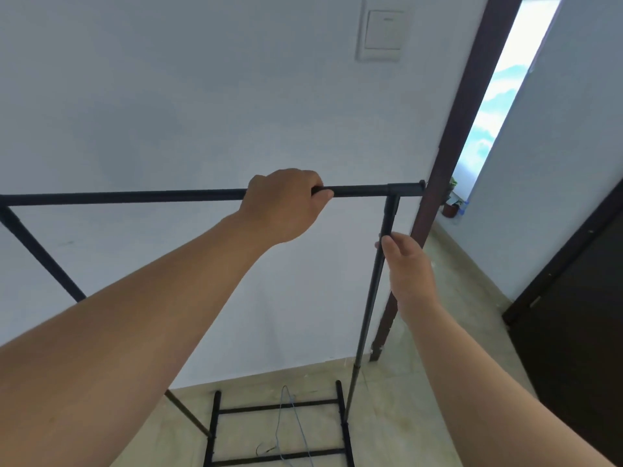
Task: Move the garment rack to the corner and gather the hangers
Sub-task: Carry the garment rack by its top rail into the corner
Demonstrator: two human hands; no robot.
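White wall [168, 96] with one light switch [382, 30], beige tile floor [421, 416], dark door frame [472, 96] at right. One black garment rack [135, 198] is seen close against the wall. Left hand [283, 203] is wrapped fully around the top bar; right hand [408, 264] is curled on the right upright. One blue wire hanger [286, 429] is seen at the rack base.

wall switch [384, 30]: small mark at top of the plate, too blurred to read
rest of scene: no legible text
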